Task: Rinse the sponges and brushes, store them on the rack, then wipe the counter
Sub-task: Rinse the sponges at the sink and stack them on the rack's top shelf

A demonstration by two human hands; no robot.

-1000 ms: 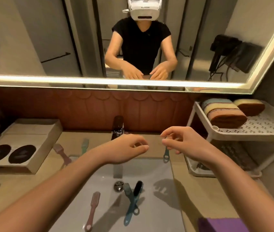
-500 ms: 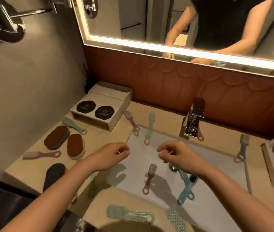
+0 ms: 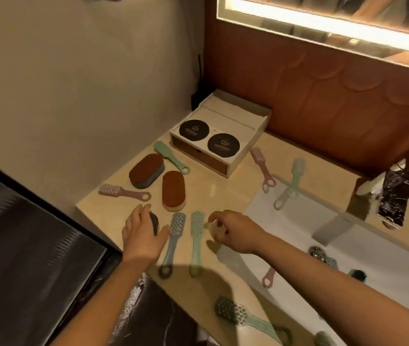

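Two hands low | left hand [image 3: 143,236] spread over half-hidden dark sponge [image 3: 154,222] | right hand [image 3: 233,232] loosely curled, grasping nothing.

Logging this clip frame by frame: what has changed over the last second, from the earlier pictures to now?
The view swung left from the mirror and sink to the counter corner. The left hand came down from above the basin onto a dark sponge, covering it, grip unclear. The right hand moved left too, hovering curled beside the green brush, holding nothing. The brushes and brown sponges lie where they were.
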